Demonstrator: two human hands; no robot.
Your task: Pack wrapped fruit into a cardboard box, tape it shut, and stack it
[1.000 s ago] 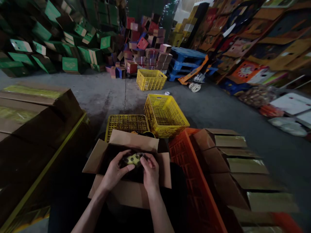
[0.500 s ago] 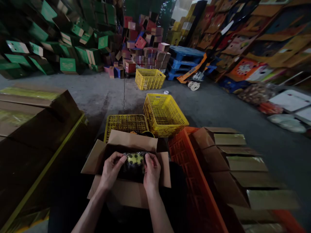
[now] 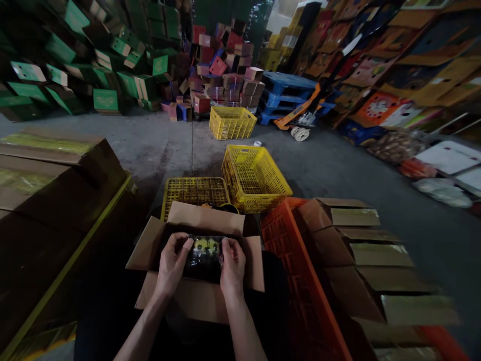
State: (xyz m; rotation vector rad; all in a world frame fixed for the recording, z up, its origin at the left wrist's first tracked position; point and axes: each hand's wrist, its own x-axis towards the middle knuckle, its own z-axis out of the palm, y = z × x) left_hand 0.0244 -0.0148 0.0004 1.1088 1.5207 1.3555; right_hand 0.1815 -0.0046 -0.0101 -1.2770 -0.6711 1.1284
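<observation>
An open brown cardboard box (image 3: 195, 301) rests on my lap, flaps spread. Over its dark inside I hold a shiny black packet with a yellow patterned top (image 3: 206, 253). My left hand (image 3: 173, 263) grips the packet's left edge, fingers curled round it. My right hand (image 3: 232, 265) pinches the right edge in the same way. The packet stands roughly upright between both hands, its lower part lost in the box's shadow.
An orange crate (image 3: 296, 286) stands at my right beside stacked flat cartons (image 3: 361, 250). Yellow crates (image 3: 253, 175) (image 3: 195, 193) (image 3: 232, 123) sit ahead on the concrete floor. Brown cartons (image 3: 48, 180) pile at the left. Green and red boxes, blue pallets (image 3: 287, 93) fill the back.
The packet was lying flat and lower between my hands a second ago; both hands have since turned it upright and shifted to its side edges. The view barely moved.
</observation>
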